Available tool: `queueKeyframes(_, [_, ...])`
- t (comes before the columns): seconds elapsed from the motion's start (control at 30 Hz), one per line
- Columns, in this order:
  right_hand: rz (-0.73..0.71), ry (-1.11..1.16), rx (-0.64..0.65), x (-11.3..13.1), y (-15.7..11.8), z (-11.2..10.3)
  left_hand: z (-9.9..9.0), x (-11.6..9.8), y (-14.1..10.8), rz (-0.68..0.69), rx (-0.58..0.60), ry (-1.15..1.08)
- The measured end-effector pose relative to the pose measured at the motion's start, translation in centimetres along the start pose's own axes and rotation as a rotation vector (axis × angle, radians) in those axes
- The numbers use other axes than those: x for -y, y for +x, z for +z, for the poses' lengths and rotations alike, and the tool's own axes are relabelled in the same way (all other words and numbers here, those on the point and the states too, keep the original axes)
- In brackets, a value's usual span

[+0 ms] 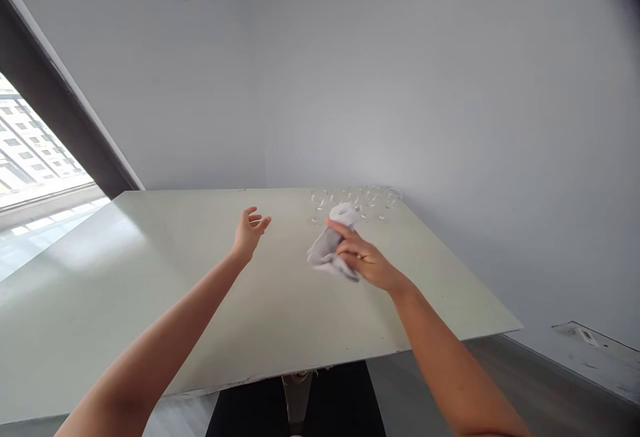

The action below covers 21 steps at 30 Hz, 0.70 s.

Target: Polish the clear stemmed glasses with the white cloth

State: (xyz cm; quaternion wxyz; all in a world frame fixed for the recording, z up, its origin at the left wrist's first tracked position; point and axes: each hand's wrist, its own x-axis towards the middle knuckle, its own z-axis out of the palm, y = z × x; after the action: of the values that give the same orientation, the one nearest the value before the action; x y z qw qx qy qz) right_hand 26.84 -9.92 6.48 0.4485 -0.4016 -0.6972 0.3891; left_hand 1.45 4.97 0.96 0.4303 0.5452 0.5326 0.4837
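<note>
My right hand grips a crumpled white cloth, which hangs loosely from the fingers above the table. Part of the cloth is smeared by motion. To the left, my left hand is held over the tabletop with fingers apart and nothing in it. Beyond the cloth, several clear stemmed glasses stand upright in a row near the table's far right corner. The cloth and my right hand hide the lower parts of some of them.
The pale table reaches to the grey walls at the back and right. A bright window is at the left. Beyond the table's right edge, a flat white panel sits low by the wall. My dark-clothed legs are under the front edge.
</note>
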Motion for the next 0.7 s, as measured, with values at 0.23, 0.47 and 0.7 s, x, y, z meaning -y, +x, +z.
queueKeyframes(0.23, [-0.041, -0.508, 0.106, -2.4, 2.7, 3.7, -2.7, 2.0, -4.0, -0.014, -0.020, 0.073])
queueKeyframes(0.47, [0.103, -0.935, 0.100, -7.4, 1.7, 9.4, -3.1, 5.0, -4.9, -0.015, -0.110, 0.206])
queueKeyframes(0.7, [-0.115, -0.769, 0.528, -8.9, 0.5, 10.5, -3.4, 6.0, -4.4, 0.025, -0.115, 0.300])
